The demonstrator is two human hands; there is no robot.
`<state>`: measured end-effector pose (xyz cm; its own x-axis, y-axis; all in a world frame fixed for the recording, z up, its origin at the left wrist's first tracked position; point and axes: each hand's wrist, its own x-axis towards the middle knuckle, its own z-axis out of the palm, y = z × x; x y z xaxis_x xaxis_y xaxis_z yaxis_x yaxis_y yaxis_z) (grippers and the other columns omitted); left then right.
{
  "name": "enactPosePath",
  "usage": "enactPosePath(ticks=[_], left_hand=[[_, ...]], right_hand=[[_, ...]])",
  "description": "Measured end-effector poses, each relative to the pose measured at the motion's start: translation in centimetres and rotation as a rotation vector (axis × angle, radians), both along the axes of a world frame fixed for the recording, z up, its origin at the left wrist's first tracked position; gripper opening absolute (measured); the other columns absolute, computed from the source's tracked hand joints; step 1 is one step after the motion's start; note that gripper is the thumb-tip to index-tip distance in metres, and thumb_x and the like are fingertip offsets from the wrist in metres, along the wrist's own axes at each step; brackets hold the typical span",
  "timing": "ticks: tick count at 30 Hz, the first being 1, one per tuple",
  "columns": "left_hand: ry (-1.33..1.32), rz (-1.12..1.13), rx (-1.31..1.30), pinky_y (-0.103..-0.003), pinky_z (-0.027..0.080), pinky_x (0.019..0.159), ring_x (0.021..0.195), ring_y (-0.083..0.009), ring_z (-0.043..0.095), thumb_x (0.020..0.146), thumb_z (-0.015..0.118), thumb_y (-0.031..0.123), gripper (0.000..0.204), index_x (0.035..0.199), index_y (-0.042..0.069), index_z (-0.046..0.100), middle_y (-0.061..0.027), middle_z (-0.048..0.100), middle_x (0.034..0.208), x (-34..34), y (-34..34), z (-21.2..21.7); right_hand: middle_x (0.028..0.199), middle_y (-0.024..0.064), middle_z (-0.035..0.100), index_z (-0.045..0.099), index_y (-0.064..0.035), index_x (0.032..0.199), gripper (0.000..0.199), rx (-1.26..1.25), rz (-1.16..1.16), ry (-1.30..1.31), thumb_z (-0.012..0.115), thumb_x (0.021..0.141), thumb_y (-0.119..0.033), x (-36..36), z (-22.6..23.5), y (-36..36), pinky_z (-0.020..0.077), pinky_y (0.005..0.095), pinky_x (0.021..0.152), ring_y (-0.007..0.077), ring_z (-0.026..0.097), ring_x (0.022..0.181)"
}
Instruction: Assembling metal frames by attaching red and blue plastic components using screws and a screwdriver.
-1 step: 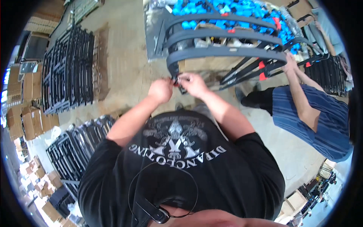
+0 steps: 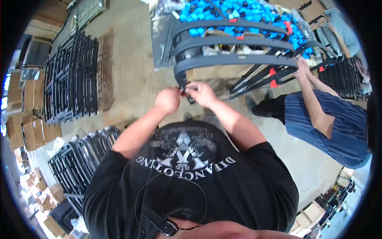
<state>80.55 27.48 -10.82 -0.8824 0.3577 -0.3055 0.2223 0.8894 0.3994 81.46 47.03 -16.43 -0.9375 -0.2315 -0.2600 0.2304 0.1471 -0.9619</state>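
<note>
My left hand [image 2: 168, 100] and my right hand [image 2: 202, 95] meet at the lower left end of a curved dark metal frame [image 2: 238, 59]. Fingers of both are bent inward, pinching around a small black-and-red part [image 2: 183, 91] there. The fingers cover most of this part, so its kind cannot be made out. Behind that frame, more curved bars of the same sort run alongside, with small red pieces [image 2: 273, 83] on them. At the right end of the frame are the hands [image 2: 303, 68] of a co-worker in a blue striped shirt [image 2: 318, 123].
Beyond the frames stands a table [image 2: 162, 49] heaped with blue pieces [image 2: 238, 10]. To the left, dark metal frames [image 2: 71, 75] stand stacked on a pallet, with another stack [image 2: 77, 155] nearer me. Cardboard boxes [image 2: 34, 129] line the far left. A second person [image 2: 342, 32] is at the far right.
The whole view has shifted slightly. Both of my hands stay at the same end of the frame, and the co-worker's hands stay on its right end.
</note>
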Motion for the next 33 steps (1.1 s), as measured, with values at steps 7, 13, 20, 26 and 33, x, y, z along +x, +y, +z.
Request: enactPosePath(ticks=[7,13,20,26,33], left_hand=[[-0.041,-0.029,-0.034,-0.053,0.053,0.088,0.1,-0.0428,0.067,0.104,0.045,0.029,0.034,0.101,0.002,0.065,-0.0247,0.07,0.104,-0.2,0.7,2.6],[-0.024,-0.044,-0.041,-0.053,0.052,0.089,0.1,-0.0438,0.066,0.105,0.045,0.03,0.036,0.102,0.001,0.065,-0.027,0.069,0.104,-0.3,0.5,2.1],[-0.004,-0.053,-0.083,-0.054,0.052,0.091,0.101,-0.0443,0.066,0.106,0.043,0.031,0.037,0.104,0.001,0.064,-0.027,0.07,0.106,-0.1,0.9,2.3],[0.014,-0.084,-0.094,-0.054,0.052,0.09,0.101,-0.0443,0.066,0.106,0.043,0.03,0.035,0.103,0.002,0.063,-0.0265,0.07,0.105,0.1,0.9,2.0],[0.05,-0.042,-0.047,-0.055,0.051,0.089,0.099,-0.0464,0.065,0.103,0.047,0.026,0.031,0.099,0.001,0.065,-0.0281,0.069,0.1,0.4,0.8,1.3]], right_hand=[[0.096,0.0109,0.076,0.074,-0.003,0.106,0.019,0.075,-0.029,0.124,0.072,0.093,-0.015,0.1,1.0,0.1,0.0543,0.033,0.08,0.0171,0.07,0.085],[0.098,0.0158,0.075,0.075,-0.0028,0.106,0.03,0.187,0.067,0.103,0.069,0.095,-0.03,-0.5,1.3,0.6,0.0542,0.0363,0.085,0.0234,0.072,0.091],[0.083,0.0185,0.07,0.073,-0.0033,0.09,0.049,0.296,0.064,-0.129,0.049,0.102,-0.045,-1.1,3.5,-0.6,0.0506,0.0447,0.078,0.0334,0.068,0.082],[0.107,0.0261,0.07,0.067,-0.0009,0.11,0.046,0.403,-0.046,0.057,0.044,0.103,-0.04,-0.2,2.9,-1.2,0.0493,0.0493,0.093,0.0413,0.066,0.105],[0.114,0.0226,0.069,0.068,-0.0028,0.115,0.042,0.263,0.076,0.007,0.049,0.102,-0.038,0.4,2.2,-0.7,0.0491,0.0452,0.095,0.038,0.065,0.112]])
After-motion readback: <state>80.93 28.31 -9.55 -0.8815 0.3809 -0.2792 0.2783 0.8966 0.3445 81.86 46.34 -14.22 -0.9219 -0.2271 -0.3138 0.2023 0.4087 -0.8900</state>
